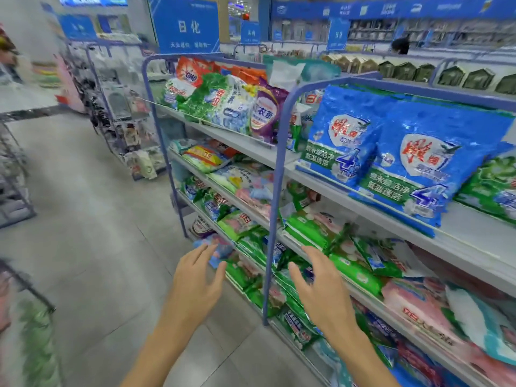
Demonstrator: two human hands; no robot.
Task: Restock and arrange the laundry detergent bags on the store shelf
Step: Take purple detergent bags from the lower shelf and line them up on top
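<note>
I hold my bare left hand [195, 283] and bare right hand [321, 291] out ahead, side by side, empty, fingers loosely spread, backs facing me

Grey tiled floor [92, 219] runs down the aisle, left of centre. Large blue hanging sign [188, 26], white characters, up top. Below and left of it, a blue-framed rack [122, 107] hung with small packaged goods, too blurred to identify. Dark wire stand [14, 191] at left edge. Row of dark green house-shaped boxes [405, 71] upper right. Distant person [400, 45] in dark clothing beneath a long blue wall banner [391, 8].
</note>
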